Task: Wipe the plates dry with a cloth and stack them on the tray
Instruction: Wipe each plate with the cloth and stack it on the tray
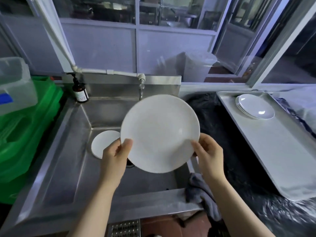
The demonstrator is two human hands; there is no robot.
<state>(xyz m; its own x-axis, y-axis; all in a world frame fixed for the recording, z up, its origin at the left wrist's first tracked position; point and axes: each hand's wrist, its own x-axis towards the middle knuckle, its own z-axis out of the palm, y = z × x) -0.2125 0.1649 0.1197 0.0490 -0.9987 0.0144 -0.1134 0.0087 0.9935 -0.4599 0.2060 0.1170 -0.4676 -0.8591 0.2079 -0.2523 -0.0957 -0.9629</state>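
I hold a large white plate up over the steel sink, tilted toward me. My left hand grips its lower left rim with the thumb on the face. My right hand grips the lower right rim the same way. A second white plate lies in the sink basin, partly hidden behind the held plate. A grey cloth hangs over the sink's front right corner, below my right forearm. On the right, a metal tray carries a small stack of white plates at its far end.
A brown pump bottle stands at the sink's back left corner, and a tap hangs at the back. Green crates with a clear plastic box sit to the left. Dark countertop lies between sink and tray.
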